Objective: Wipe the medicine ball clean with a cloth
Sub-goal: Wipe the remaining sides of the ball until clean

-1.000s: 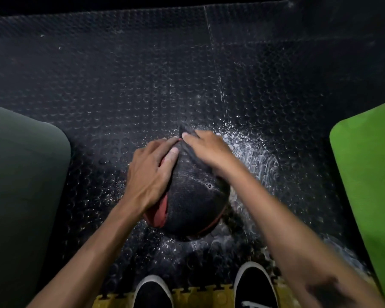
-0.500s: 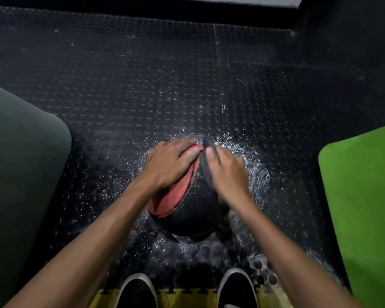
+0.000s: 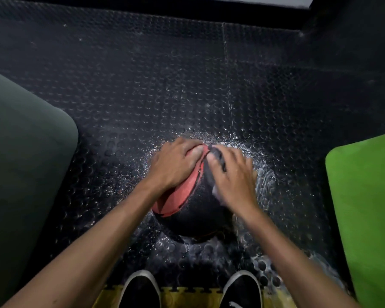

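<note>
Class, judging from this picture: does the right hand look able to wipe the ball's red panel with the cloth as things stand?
Probably only partly: the left hand lies over much of the red panel, beside the right hand and cloth.

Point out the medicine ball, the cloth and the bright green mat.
medicine ball point(image 3: 196, 210), head view, black panel below the hands
cloth point(image 3: 217, 155), head view, dark fold under the right fingers
bright green mat point(image 3: 365, 207), head view, flat top surface

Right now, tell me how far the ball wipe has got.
Done: the medicine ball and the studded floor mat around it look wet, so washing is under way. In hand: the left hand steadies the ball on its red panel, and the right hand presses the dark cloth on the black top. Left: the near side and hidden underside show no wiping yet.
</note>
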